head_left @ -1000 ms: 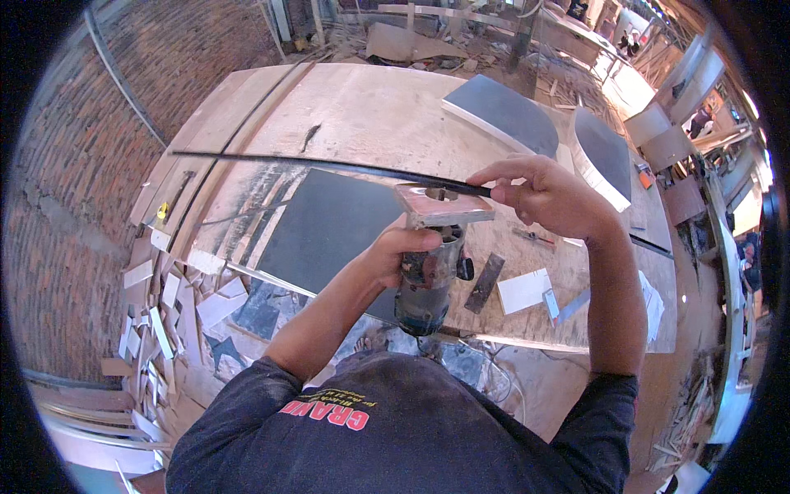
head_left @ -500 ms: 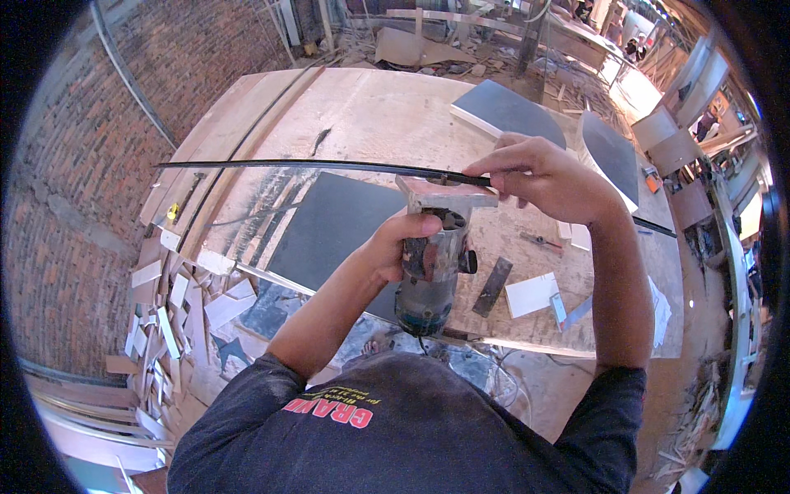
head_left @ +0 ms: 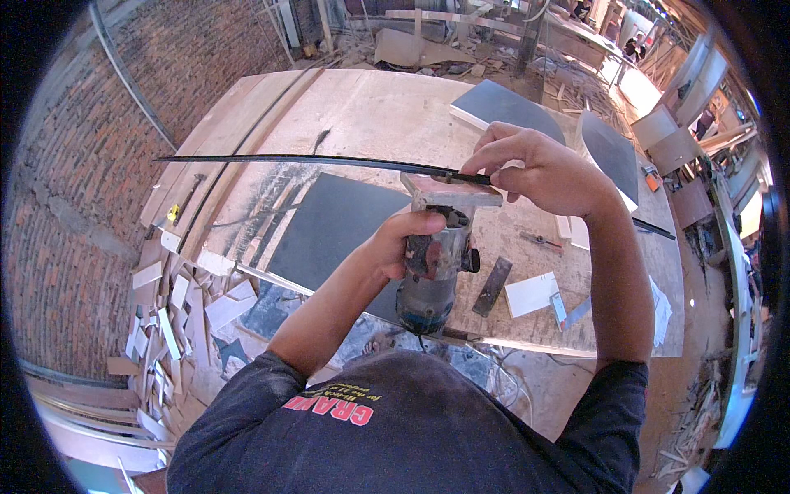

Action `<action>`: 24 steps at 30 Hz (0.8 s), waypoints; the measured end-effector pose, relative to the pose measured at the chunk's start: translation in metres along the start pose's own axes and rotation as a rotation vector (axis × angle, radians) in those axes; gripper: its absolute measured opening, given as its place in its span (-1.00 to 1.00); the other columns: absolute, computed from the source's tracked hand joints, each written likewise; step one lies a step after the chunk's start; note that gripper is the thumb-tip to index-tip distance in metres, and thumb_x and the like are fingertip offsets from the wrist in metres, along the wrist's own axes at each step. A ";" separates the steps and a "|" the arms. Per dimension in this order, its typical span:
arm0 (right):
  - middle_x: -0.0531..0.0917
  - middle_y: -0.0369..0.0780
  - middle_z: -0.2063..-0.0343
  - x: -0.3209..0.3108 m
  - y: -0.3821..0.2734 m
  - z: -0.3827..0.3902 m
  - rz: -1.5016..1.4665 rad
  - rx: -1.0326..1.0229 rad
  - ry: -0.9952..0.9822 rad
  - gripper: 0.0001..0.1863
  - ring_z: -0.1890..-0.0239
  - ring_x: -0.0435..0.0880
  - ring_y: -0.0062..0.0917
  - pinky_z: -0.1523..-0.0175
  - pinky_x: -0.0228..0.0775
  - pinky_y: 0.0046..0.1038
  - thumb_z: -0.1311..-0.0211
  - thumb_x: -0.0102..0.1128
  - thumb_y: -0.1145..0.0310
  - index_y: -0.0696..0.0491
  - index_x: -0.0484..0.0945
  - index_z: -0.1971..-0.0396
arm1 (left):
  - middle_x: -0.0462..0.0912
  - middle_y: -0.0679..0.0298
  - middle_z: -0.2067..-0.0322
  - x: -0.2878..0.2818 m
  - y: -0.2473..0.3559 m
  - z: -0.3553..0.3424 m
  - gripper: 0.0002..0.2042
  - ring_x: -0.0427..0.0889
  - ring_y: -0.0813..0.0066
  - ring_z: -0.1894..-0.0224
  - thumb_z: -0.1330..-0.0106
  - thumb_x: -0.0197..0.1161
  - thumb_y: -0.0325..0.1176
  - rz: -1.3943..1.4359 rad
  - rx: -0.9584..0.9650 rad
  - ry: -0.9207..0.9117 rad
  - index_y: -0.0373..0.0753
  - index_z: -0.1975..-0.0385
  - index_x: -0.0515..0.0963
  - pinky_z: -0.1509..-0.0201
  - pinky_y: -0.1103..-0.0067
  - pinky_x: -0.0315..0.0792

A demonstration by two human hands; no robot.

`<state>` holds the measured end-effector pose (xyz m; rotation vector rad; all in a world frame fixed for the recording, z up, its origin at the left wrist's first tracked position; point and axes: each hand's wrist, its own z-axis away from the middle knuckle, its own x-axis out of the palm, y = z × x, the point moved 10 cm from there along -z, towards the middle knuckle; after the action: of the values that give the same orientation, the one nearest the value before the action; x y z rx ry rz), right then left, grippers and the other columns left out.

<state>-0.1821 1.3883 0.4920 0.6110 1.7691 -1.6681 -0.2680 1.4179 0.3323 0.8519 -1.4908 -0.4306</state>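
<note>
My left hand (head_left: 407, 239) is wrapped round a trim router (head_left: 432, 284), held with its flat base plate (head_left: 453, 194) up and its motor end toward me. My right hand (head_left: 535, 169) is closed, thumb and fingers pinching a long thin black strip (head_left: 304, 160) near its right end. That strip runs far out to the left above the workbench, and its held end lies over the router's base at the cutter opening. Part of the opening is hidden by the strip and my fingers. Beneath, on the bench, is a dark-faced panel (head_left: 333, 226).
The wooden workbench (head_left: 387, 107) carries two more dark-faced panels (head_left: 510, 111) at the right, a dark flat bar (head_left: 492, 286), a white board piece (head_left: 532, 295) and a hammer (head_left: 192, 193). Offcuts (head_left: 169, 329) lie heaped at the left, before a brick wall (head_left: 82, 206). A power cord trails below.
The black strip's left part has risen slightly. My right hand has shifted a little up and left, and the router has moved slightly right.
</note>
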 end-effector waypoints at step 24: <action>0.66 -0.18 0.24 0.001 -0.012 -0.002 0.138 -0.187 -0.011 -0.73 0.20 0.64 -0.47 0.11 0.52 -0.42 -0.23 0.24 0.58 0.16 0.73 0.08 | 0.71 0.00 0.13 0.011 -0.006 -0.002 -0.35 0.76 0.23 0.12 -0.15 0.44 -0.14 0.068 -0.041 -0.058 -0.35 -0.20 0.45 0.04 0.35 0.67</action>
<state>-0.1913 1.3896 0.4996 0.6227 1.8073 -1.3930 -0.2633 1.4062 0.3359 0.7602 -1.5546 -0.4371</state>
